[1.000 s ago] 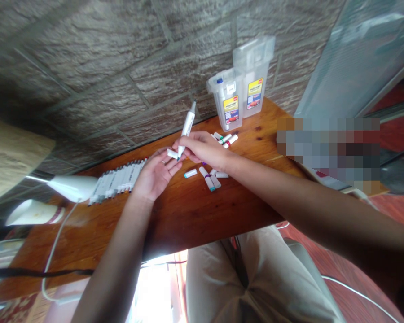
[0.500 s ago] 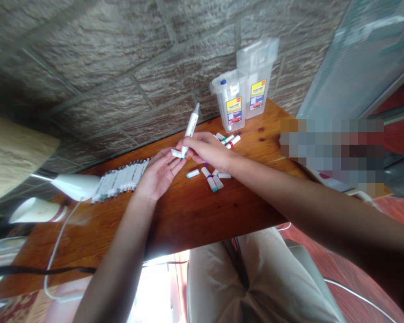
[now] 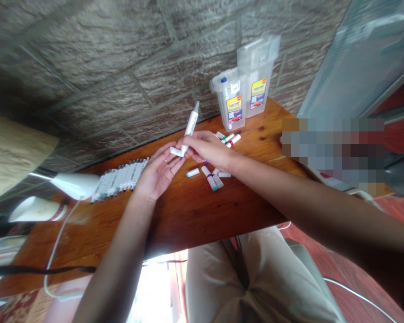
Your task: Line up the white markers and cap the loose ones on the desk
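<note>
A white marker (image 3: 191, 122) stands upright, slightly tilted, with its bare dark tip upward. My right hand (image 3: 207, 146) is closed around the marker's lower part. Beside it my left hand (image 3: 158, 172) is turned palm up, its fingertips holding a small white marker cap (image 3: 175, 151) against the marker's lower end. On the table just below the hands lie loose caps, among them a white cap with a teal rim (image 3: 193, 172) and a purple-banded one (image 3: 208, 172). More caps (image 3: 234, 140) with green and red bands lie behind my right wrist.
A row of white markers (image 3: 121, 177) lies to the left on the wooden table (image 3: 188, 215). Two clear plastic marker boxes (image 3: 234, 107) stand against the stone wall. A white lamp (image 3: 76, 185), its cord and a paper cup (image 3: 37, 209) are at far left.
Both hands stay almost in place, with the marker still upright. The cap in the left fingers has shifted very slightly; otherwise the scene looks the same.
</note>
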Demonstrator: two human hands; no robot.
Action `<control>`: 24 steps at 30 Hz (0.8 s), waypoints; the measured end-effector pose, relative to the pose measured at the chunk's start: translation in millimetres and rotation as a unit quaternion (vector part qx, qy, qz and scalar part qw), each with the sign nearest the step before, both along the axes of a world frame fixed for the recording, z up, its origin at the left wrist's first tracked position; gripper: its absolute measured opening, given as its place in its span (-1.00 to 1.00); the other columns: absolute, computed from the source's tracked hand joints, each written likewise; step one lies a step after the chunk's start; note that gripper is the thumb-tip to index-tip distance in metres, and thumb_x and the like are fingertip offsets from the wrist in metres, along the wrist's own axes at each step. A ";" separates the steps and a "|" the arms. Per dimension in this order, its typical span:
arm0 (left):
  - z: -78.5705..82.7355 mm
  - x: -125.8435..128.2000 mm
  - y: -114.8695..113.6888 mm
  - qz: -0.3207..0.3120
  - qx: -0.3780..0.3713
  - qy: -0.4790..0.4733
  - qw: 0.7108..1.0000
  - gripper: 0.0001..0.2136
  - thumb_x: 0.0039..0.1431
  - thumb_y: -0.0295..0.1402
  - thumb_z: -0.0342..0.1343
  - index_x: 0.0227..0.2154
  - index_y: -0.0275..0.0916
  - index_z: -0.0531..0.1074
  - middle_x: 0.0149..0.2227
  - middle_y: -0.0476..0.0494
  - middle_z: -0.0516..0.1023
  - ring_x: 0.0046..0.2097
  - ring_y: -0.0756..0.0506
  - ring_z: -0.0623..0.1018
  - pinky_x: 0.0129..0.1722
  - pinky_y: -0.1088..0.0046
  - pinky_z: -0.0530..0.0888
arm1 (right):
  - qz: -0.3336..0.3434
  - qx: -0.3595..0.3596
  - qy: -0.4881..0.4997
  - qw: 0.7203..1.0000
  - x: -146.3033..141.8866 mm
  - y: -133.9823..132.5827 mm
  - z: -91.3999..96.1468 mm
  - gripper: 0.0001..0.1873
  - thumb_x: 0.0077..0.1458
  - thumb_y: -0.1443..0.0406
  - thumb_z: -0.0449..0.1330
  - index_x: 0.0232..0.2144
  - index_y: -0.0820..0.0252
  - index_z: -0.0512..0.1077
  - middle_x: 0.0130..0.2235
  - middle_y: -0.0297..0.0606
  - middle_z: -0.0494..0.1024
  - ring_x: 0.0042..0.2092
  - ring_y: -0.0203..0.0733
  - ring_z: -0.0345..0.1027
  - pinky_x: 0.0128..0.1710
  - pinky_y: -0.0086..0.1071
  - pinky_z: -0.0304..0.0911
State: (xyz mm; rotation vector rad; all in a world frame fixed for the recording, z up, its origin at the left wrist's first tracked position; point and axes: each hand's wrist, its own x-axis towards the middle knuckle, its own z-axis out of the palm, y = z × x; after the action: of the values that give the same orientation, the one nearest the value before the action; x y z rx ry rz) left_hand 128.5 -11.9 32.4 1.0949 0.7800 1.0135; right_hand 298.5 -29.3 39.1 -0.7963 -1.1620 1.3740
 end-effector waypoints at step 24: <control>-2.2 2.1 -0.4 0.011 -0.024 -0.001 1.000 -0.92 0.14 -0.38 0.23 -0.29 -0.20 0.52 -0.13 -0.08 0.63 0.03 -0.10 0.58 0.18 0.32 0.45 | 0.001 0.016 -0.020 1.000 0.7 0.3 -3.9 -0.77 0.11 0.29 0.14 -0.55 0.25 0.37 -0.69 -0.47 0.25 -0.66 -0.46 -0.01 -0.70 -0.54 -0.15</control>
State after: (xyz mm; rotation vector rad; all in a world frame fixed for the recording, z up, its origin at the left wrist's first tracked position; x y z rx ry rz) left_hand 130.6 -12.3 30.3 1.0460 0.8130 1.0100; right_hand 299.2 -28.9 35.2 -0.8024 -1.2128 1.3423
